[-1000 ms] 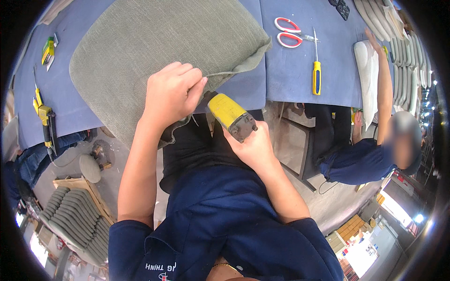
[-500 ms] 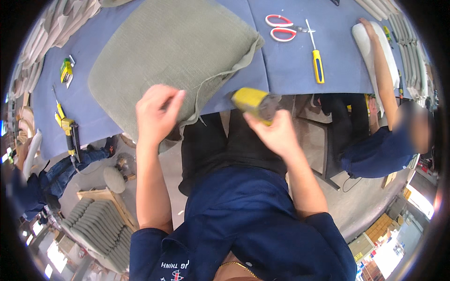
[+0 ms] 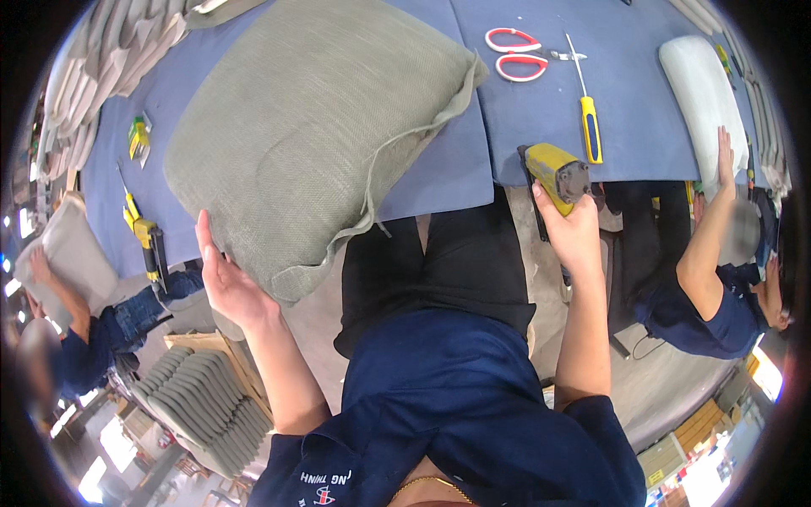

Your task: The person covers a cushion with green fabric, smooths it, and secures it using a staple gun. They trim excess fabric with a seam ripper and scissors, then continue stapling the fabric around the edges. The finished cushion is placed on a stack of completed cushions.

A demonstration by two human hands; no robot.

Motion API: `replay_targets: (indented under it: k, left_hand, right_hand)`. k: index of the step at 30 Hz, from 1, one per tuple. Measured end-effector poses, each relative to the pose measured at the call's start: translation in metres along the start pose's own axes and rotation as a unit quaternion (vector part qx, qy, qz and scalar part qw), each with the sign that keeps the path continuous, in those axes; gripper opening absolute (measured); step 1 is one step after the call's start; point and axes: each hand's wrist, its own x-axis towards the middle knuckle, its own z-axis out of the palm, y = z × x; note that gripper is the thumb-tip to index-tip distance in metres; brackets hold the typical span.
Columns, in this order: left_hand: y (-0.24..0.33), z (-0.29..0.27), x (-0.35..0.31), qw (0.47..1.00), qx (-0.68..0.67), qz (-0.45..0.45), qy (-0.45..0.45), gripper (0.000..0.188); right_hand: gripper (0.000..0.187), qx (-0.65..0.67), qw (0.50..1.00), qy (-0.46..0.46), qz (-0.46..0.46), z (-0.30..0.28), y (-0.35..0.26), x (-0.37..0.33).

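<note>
A grey-green fabric-covered seat cushion [image 3: 312, 135] lies on the blue table, with loose cloth and a trailing cord along its right and near edges. My left hand [image 3: 236, 287] is open, fingers stretched out along the cushion's near left edge. To the right, my right hand [image 3: 574, 232] grips a yellow and black staple gun [image 3: 553, 167], held off the cushion near the table's front edge. Red-and-white-handled scissors [image 3: 545, 57] lie beyond it, beside a screwdriver [image 3: 590, 131] with a yellow handle.
On the blue table's [image 3: 439, 182] left side are a yellow-black tool [image 3: 145, 232] and a small yellow-green box [image 3: 139, 139]. Cushion pieces are stacked below [image 3: 203, 397]. A co-worker's hand [image 3: 725, 156] touches a pale cushion [image 3: 701, 93] at right; another person handles a cushion [image 3: 76, 245] at left.
My left hand has opened and moved left and down to the cushion's edge. My right hand has carried the staple gun to the right, away from the cushion. The cushion's near corner has shifted.
</note>
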Motion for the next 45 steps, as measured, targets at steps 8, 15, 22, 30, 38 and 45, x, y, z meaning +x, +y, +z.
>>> replay_targets:
  k: [8,15,22,30,38,45]
  left_hand:
    - [-0.054,0.054,-0.013,0.897,0.439,0.033,0.048,0.071]
    - [-0.032,0.141,-0.014,0.714,0.602,0.224,-0.28,0.064]
    - [-0.066,0.179,-0.02,0.625,0.71,0.21,-0.249,0.055]
    - [-0.071,0.178,0.002,0.62,0.652,0.313,-0.305,0.028]
    - [0.006,0.159,0.031,0.835,0.462,0.136,-0.265,0.021]
    - [0.148,0.151,0.078,0.849,0.452,0.133,-0.242,0.022]
  right_hand:
    - [0.031,-0.001,1.0,0.005,0.004,0.001,-0.007,-0.001]
    - [0.031,0.003,0.999,0.037,0.0,0.009,0.002,-0.006]
    - [0.033,0.035,0.999,0.034,0.023,0.008,0.002,-0.011]
    - [0.037,0.033,0.999,0.022,0.011,0.0,-0.003,-0.012]
    - [0.04,0.021,0.999,0.038,-0.013,0.004,0.014,-0.017]
    - [0.037,0.033,0.998,0.031,-0.044,-0.001,0.003,-0.024]
